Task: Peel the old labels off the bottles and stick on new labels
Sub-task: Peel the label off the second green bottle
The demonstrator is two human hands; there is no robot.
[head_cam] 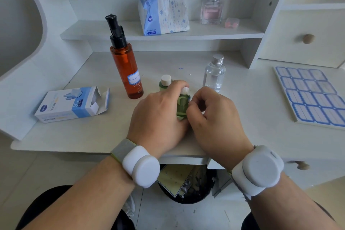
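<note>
My left hand [158, 115] grips a small green bottle [182, 105] with a white cap, held at the middle of the desk. My right hand [214, 117] pinches at the bottle's right side with thumb and fingertips; whether a label is between them is hidden. A second small green bottle [165, 83] with a white cap stands just behind my left hand. A tall amber pump bottle [127, 73] carries a blue-bordered label. A clear bottle [214, 74] with a silver cap stands behind my right hand. A sheet of blue-bordered labels [310, 97] lies at the right.
An open white-and-blue box [72, 104] lies at the left of the white desk [74, 136]. On the shelf behind stand a tissue pack [164, 13], a pink perfume bottle [211, 9] and a small pink case [232, 22]. A black bin [186, 183] with scraps sits under the desk edge.
</note>
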